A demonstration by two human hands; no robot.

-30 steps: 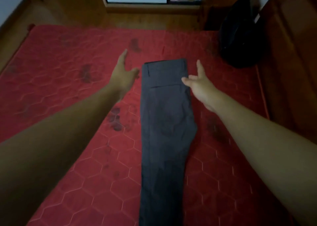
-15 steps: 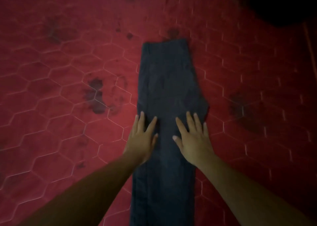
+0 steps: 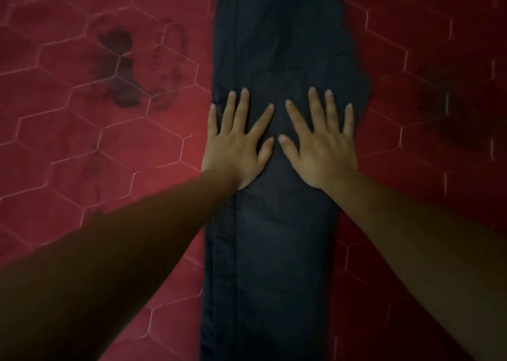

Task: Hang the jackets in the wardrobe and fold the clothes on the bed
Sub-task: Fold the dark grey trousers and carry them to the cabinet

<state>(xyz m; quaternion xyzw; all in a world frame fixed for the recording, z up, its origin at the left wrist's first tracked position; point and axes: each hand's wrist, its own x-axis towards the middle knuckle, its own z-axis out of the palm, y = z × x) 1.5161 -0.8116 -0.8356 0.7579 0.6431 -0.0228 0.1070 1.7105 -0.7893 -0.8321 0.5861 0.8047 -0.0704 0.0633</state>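
Observation:
Dark grey trousers (image 3: 274, 251) lie flat and folded lengthwise on the red mattress (image 3: 82, 141), running from the top of the view to the bottom. My left hand (image 3: 237, 144) presses flat on the trousers' left half with its fingers spread and straight. Beside it, my right hand (image 3: 319, 146) lies flat on the right half, fingers spread too. The two thumbs nearly meet over the middle of the cloth. The waistband is out of view above the frame.
The red mattress has a stitched hexagon pattern and dark stains (image 3: 120, 72) to the left of the trousers. More faint stains (image 3: 452, 119) show on the right. Bare mattress lies on both sides of the trousers.
The view has dropped and closed in on the trousers. Both hands came down from above the waistband onto the middle of the trousers and now lie flat there.

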